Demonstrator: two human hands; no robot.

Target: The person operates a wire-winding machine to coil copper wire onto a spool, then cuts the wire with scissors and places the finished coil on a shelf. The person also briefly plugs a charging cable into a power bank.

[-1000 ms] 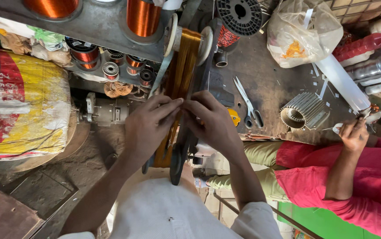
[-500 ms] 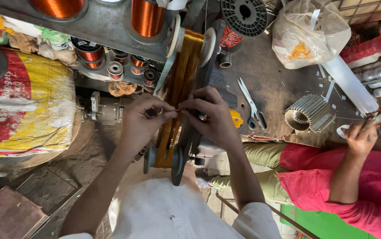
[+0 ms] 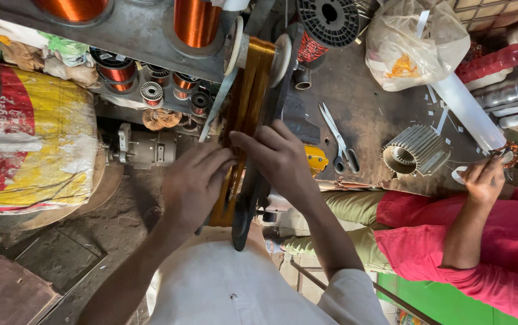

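Left hand (image 3: 195, 183): lying against the left side of the copper wire coil (image 3: 242, 114), fingers (image 3: 220, 159) stretched out flat and pressing on the strands, not clenched.
Right hand (image 3: 280, 159): resting on top of the coil from the right, fingers curled over the strands and pinching them; the two hands are nearly touching at the fingertips.
Coil: running as a long amber-gold band of wound wire on the winding former (image 3: 253, 198), between two pale end discs at the far end and dark plates at the near end, just in front of the person's body.
Worktop (image 3: 367, 114): lying to the right of the former, carrying scissors (image 3: 338, 139), a ribbed metal stator (image 3: 415, 150), a white tube (image 3: 468, 111) and a clear plastic bag (image 3: 415, 42).
Shelf (image 3: 126, 30): holding orange copper spools (image 3: 195, 21) above; smaller spools sitting below it.
Left: a printed sack (image 3: 27, 150) is lying beside a small motor (image 3: 144, 147).
Co-worker: a second person in a pink garment (image 3: 493, 241) is sitting at right, one hand (image 3: 483, 179) holding a small wound part.
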